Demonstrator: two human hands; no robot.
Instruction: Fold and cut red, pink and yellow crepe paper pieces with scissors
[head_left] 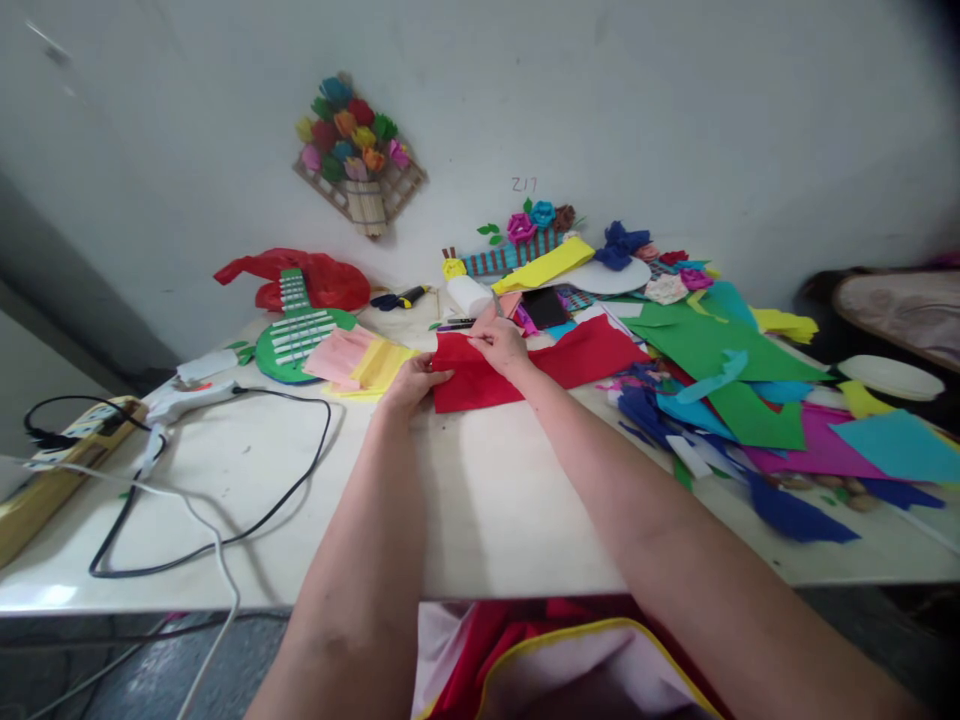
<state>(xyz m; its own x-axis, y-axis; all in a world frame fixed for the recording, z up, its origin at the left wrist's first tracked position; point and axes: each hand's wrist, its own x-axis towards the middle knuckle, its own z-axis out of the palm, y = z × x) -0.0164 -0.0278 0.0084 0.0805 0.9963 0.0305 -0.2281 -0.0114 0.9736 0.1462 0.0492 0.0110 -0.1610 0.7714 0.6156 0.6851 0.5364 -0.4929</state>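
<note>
A long sheet of red crepe paper (577, 358) lies across the table in front of me, its left part folded or layered. My left hand (414, 384) is closed on the sheet's left edge, thumb on top. At the upper left edge of the paper, my right hand (501, 340) is closed in a pinch, fingertips against the red sheet. A thin grey pointed piece, perhaps a scissor blade, sticks up from behind the right hand; most of it is hidden. Pink and yellow paper pieces (360, 362) lie just left of my left hand.
Coloured paper scraps (735, 380) heap up on the right. At left are a green guitar-shaped craft (300, 340), a glue gun (191, 400) with a looping black cord, and a power strip (67, 455). Black-and-yellow pliers (405, 298) and a white roll (470, 296) lie behind.
</note>
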